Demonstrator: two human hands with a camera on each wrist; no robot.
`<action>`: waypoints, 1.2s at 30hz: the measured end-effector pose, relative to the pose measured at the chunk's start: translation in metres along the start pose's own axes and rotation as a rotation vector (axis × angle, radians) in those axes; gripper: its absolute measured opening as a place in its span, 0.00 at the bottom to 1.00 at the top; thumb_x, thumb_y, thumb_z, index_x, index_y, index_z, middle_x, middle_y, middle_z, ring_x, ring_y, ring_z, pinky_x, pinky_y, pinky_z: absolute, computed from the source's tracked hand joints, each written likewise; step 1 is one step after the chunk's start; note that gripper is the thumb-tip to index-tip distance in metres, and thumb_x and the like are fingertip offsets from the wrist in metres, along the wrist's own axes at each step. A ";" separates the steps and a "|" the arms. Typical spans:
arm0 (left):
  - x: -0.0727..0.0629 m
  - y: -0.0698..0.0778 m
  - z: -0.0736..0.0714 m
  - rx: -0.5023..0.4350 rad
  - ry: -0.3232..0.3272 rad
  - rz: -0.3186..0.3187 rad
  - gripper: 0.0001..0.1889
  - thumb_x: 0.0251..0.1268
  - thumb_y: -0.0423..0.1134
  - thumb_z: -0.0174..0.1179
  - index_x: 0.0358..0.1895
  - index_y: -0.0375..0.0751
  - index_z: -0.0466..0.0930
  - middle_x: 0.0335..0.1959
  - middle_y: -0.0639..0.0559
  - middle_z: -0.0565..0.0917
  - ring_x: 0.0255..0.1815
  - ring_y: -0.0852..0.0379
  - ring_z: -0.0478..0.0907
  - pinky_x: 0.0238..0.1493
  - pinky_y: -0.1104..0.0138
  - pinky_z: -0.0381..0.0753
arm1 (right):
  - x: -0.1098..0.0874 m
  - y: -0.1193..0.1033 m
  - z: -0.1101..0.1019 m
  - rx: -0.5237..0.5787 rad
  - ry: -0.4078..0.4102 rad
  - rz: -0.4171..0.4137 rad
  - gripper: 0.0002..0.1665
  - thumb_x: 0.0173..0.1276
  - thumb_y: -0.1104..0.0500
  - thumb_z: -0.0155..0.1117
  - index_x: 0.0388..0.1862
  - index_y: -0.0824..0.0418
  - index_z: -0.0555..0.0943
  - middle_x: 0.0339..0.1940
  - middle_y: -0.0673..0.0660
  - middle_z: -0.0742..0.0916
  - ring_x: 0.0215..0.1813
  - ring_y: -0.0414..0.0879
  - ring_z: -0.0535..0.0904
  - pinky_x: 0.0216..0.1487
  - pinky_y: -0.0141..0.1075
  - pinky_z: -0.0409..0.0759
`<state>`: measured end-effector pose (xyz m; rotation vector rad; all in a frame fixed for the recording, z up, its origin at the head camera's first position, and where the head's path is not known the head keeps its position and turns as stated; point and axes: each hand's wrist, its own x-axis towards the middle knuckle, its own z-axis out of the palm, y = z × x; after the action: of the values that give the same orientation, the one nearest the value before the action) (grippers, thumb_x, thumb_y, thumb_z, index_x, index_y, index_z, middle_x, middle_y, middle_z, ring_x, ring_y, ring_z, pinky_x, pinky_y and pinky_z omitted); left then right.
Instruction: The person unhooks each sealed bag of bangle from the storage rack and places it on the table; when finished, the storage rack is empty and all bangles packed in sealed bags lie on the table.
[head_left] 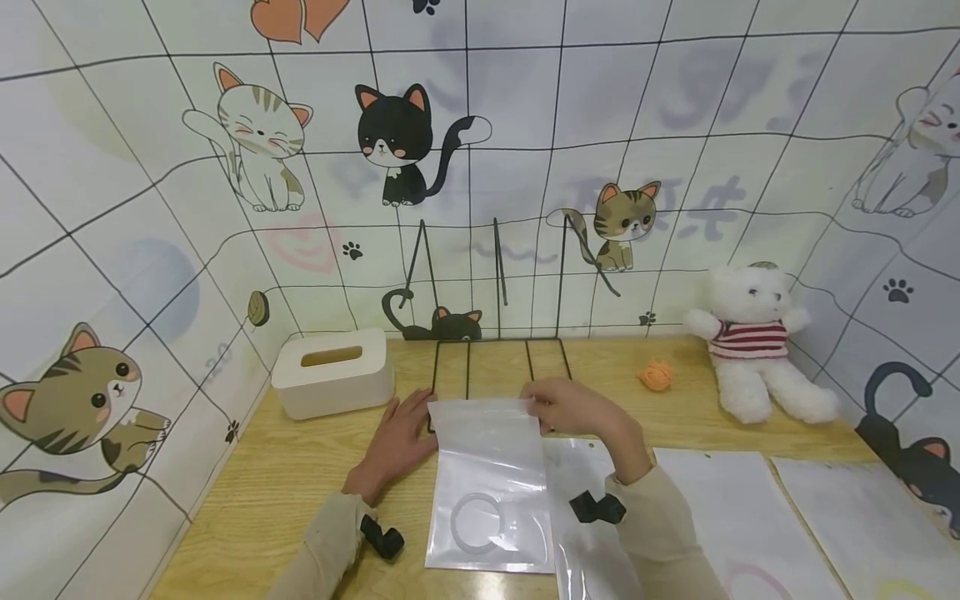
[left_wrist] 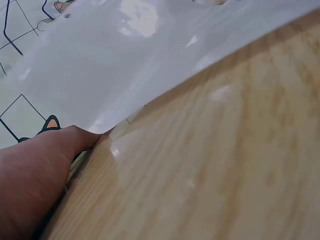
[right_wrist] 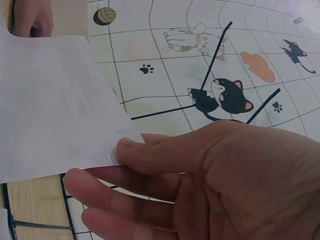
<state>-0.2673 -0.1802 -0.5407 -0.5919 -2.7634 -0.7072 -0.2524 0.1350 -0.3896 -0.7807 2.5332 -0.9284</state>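
Note:
A glossy plastic bag with a pale ring shape low on it lies in front of a black wire rack with upright prongs. My right hand pinches the bag's top right corner between thumb and fingers, as the right wrist view shows up close. My left hand rests by the rack's left side, fingers extended forward. In the left wrist view its thumb is right at the bag's edge. Part of the rack's base is hidden behind the bag.
More glossy bags lie to the right: one partly under my right arm, another with a pink ring, a third with a yellow ring. A white tissue box stands left, an orange ball and plush bear right.

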 end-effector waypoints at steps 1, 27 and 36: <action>0.000 0.001 0.000 0.001 -0.005 -0.009 0.29 0.64 0.47 0.55 0.68 0.42 0.74 0.74 0.47 0.70 0.78 0.45 0.61 0.78 0.42 0.52 | 0.002 0.002 0.002 0.009 -0.016 0.014 0.11 0.76 0.66 0.51 0.50 0.65 0.80 0.27 0.58 0.82 0.28 0.47 0.81 0.30 0.34 0.77; 0.001 0.005 -0.002 -0.004 -0.057 -0.070 0.41 0.66 0.64 0.57 0.74 0.41 0.66 0.76 0.47 0.67 0.80 0.48 0.58 0.81 0.45 0.45 | 0.017 0.005 0.040 -0.234 -0.157 0.205 0.08 0.70 0.69 0.60 0.36 0.63 0.86 0.35 0.55 0.86 0.27 0.45 0.81 0.31 0.36 0.75; 0.000 0.003 -0.002 -0.034 -0.055 -0.066 0.40 0.67 0.64 0.56 0.75 0.42 0.65 0.77 0.48 0.66 0.80 0.48 0.57 0.81 0.45 0.43 | 0.021 0.003 0.053 -0.291 -0.147 0.251 0.14 0.65 0.73 0.63 0.31 0.57 0.89 0.39 0.53 0.89 0.27 0.42 0.78 0.33 0.38 0.80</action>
<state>-0.2661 -0.1783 -0.5376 -0.5375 -2.8379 -0.7653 -0.2449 0.0988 -0.4323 -0.5648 2.5883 -0.4132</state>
